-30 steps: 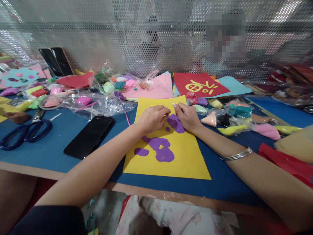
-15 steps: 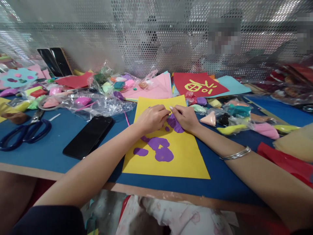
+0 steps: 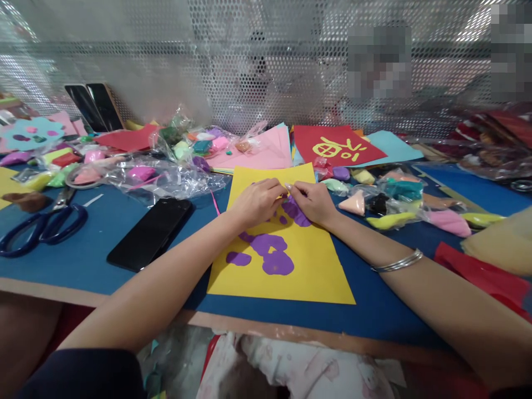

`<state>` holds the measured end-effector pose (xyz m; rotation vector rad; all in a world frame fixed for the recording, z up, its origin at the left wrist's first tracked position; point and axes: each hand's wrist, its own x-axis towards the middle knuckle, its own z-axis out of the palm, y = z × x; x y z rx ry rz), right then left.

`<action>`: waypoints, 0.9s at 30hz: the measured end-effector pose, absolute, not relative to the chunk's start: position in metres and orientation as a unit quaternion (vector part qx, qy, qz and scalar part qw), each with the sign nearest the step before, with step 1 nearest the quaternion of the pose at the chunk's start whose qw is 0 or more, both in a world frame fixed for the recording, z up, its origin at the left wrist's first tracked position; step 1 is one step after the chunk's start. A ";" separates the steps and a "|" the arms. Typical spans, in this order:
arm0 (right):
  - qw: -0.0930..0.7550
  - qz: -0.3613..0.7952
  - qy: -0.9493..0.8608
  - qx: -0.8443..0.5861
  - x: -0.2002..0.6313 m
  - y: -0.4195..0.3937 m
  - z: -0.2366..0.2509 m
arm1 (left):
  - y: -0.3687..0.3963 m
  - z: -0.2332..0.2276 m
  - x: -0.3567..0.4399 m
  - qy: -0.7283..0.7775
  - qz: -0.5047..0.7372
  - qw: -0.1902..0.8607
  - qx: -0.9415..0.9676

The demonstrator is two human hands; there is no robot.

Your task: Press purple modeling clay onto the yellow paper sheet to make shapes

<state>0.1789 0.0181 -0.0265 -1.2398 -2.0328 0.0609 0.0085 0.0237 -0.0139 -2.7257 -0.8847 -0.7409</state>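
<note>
Left arm: bare, comes in from 7 o'clock and reaches toward 1 o'clock.
Left hand (image 3: 258, 201): palm down, knuckles up, fingers curled, tips pinched at its 2 o'clock side.
Right arm: bare, comes in from 4 o'clock and reaches toward 10 o'clock.
Right hand (image 3: 312, 201): palm down, fingers bent, tips meeting the left hand's.
</note>
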 end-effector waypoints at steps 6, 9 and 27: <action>0.367 0.023 -0.794 -0.485 0.179 0.019 -0.027 | 0.019 -0.009 0.011 -0.328 -0.225 0.090 -0.913; 0.366 0.021 -0.793 -0.486 0.179 0.019 -0.027 | 0.019 -0.010 0.011 -0.335 -0.219 0.091 -0.912; 0.362 0.026 -0.797 -0.484 0.179 0.018 -0.026 | 0.017 -0.006 0.010 -0.346 -0.194 0.084 -0.914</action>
